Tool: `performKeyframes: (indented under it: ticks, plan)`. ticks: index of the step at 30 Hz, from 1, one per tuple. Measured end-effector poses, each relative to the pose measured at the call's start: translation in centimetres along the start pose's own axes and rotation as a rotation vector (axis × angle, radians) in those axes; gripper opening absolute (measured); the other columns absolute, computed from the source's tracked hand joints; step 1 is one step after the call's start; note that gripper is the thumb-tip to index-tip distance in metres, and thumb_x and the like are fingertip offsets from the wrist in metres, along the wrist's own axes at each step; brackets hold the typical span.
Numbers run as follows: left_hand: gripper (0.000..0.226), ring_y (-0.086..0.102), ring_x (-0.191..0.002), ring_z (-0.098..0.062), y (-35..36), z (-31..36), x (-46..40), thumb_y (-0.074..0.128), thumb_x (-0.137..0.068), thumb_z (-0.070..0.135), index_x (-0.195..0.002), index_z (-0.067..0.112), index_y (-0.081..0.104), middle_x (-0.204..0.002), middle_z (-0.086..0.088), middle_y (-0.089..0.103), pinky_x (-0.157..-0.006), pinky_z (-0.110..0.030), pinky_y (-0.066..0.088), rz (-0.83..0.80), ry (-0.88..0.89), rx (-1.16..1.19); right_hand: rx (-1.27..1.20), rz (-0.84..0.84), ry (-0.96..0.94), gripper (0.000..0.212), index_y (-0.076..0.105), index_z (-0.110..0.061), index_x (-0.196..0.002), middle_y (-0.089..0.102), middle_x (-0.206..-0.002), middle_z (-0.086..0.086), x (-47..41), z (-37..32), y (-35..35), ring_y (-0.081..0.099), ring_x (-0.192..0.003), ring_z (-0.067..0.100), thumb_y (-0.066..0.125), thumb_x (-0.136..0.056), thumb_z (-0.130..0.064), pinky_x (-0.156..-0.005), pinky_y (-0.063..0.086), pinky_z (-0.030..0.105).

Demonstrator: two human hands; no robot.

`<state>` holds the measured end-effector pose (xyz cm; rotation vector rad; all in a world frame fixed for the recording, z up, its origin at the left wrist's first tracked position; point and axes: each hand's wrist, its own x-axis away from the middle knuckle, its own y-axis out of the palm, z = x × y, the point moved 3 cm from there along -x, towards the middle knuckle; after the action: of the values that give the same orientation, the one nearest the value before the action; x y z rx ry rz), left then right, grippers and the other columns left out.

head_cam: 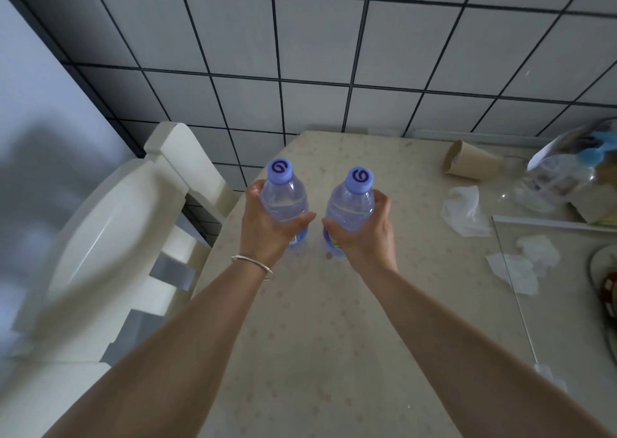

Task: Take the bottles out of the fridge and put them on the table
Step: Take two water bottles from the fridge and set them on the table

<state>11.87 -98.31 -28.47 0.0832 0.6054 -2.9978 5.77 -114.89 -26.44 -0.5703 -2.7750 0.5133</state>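
Two clear water bottles with pale purple caps stand upright side by side over the beige table. My left hand grips the left bottle around its middle, fingers curled round it. My right hand grips the right bottle the same way. Both bottle bases are at or just above the tabletop; whether they touch it I cannot tell. The fridge is not recognisable in this view.
A cream chair stands at the table's left edge. On the right lie a tipped paper cup, crumpled tissues, a clear plastic container and a glass sheet. A tiled wall rises behind.
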Motion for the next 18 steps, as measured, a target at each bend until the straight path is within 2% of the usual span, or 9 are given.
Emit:
performKeyframes:
  ticks: [2, 4, 5, 7, 8, 9, 10, 13, 18]
  plan:
    - [0.059, 0.061, -0.076, -0.011, -0.2, 0.4, 0.2, 0.085, -0.053, 0.036, -0.098, 0.009, 0.057, -0.088, -0.003, 0.061, -0.066, -0.018, 0.049, -0.054, 0.020, -0.010, 0.027, -0.032, 0.004, 0.078, 0.033, -0.027, -0.127, 0.054, -0.118, -0.007, 0.4, -0.1, -0.4, 0.057, -0.091, 0.007, 0.081, -0.065, -0.032, -0.060, 0.046, 0.011]
    - [0.045, 0.059, -0.067, -0.014, -0.3, 1.2, 0.8, 0.082, -0.054, 0.035, -0.083, 0.010, 0.059, -0.077, -0.004, 0.063, -0.063, -0.032, 0.052, -0.082, 0.040, -0.023, 0.044, -0.053, 0.010, 0.095, 0.026, -0.028, -0.138, 0.048, -0.135, -0.006, 1.1, -0.3, -1.1, 0.055, -0.114, 0.015, 0.082, -0.061, -0.036, -0.084, 0.049, 0.030]
    - [0.039, 0.060, -0.069, -0.011, -0.6, 1.5, 1.4, 0.082, -0.056, 0.031, -0.082, 0.014, 0.058, -0.077, 0.003, 0.065, -0.066, -0.033, 0.054, -0.061, 0.029, -0.012, 0.048, -0.057, 0.018, 0.102, 0.021, -0.028, -0.143, 0.041, -0.143, -0.006, 1.6, -0.6, -1.6, 0.049, -0.123, 0.016, 0.082, -0.063, -0.037, -0.090, 0.046, 0.032]
    - [0.044, 0.057, -0.086, 0.003, -1.4, 2.5, 3.3, 0.084, -0.062, 0.016, -0.094, 0.023, 0.054, -0.095, 0.023, 0.062, -0.078, -0.020, 0.049, 0.026, -0.029, 0.036, 0.067, -0.057, 0.022, 0.104, 0.012, -0.026, -0.147, 0.029, -0.151, -0.006, 3.1, -1.2, -2.8, 0.040, -0.131, 0.015, 0.079, -0.069, -0.036, -0.087, 0.038, 0.026]
    - [0.057, 0.053, -0.100, 0.001, -1.9, 3.0, 4.4, 0.084, -0.065, 0.014, -0.108, 0.024, 0.049, -0.111, 0.022, 0.055, -0.086, -0.020, 0.044, 0.080, -0.059, 0.028, 0.083, -0.053, 0.021, 0.103, 0.010, -0.025, -0.148, 0.026, -0.152, -0.006, 4.0, -1.5, -3.4, 0.038, -0.132, 0.014, 0.078, -0.071, -0.037, -0.086, 0.035, 0.024]
    - [0.073, 0.049, -0.111, -0.008, -2.3, 3.3, 5.5, 0.084, -0.066, 0.016, -0.127, 0.018, 0.044, -0.125, 0.010, 0.049, -0.094, -0.026, 0.042, 0.117, -0.098, 0.012, 0.095, -0.045, 0.020, 0.101, 0.010, -0.023, -0.148, 0.026, -0.152, -0.005, 5.0, -1.7, -4.0, 0.037, -0.133, 0.013, 0.075, -0.073, -0.039, -0.085, 0.032, 0.022]
    - [0.083, 0.048, -0.116, -0.015, -2.6, 3.5, 6.5, 0.083, -0.067, 0.019, -0.136, 0.014, 0.037, -0.133, 0.000, 0.044, -0.099, -0.032, 0.041, 0.137, -0.145, 0.023, 0.101, -0.038, 0.019, 0.098, 0.011, -0.023, -0.148, 0.026, -0.152, -0.005, 6.1, -1.8, -4.6, 0.036, -0.134, 0.013, 0.073, -0.075, -0.042, -0.086, 0.031, 0.021]
    - [0.081, 0.052, -0.114, -0.024, -3.7, 5.2, 9.4, 0.080, -0.070, 0.022, -0.138, 0.012, 0.037, -0.131, -0.008, 0.044, -0.100, -0.041, 0.044, 0.181, -0.211, 0.071, 0.109, -0.039, -0.006, 0.086, 0.017, -0.022, -0.146, 0.029, -0.151, -0.004, 9.7, -2.6, -6.2, 0.037, -0.133, 0.015, 0.065, -0.080, -0.047, -0.088, 0.030, 0.022]
    - [0.074, 0.055, -0.110, -0.021, -5.6, 8.8, 16.6, 0.079, -0.072, 0.023, -0.134, 0.011, 0.041, -0.129, -0.006, 0.049, -0.095, -0.036, 0.045, 0.191, -0.085, 0.061, 0.109, -0.074, -0.119, 0.074, 0.026, -0.024, -0.142, 0.036, -0.144, -0.004, 17.2, -3.5, -8.9, 0.038, -0.132, 0.015, 0.064, -0.082, -0.044, -0.091, 0.030, 0.024]
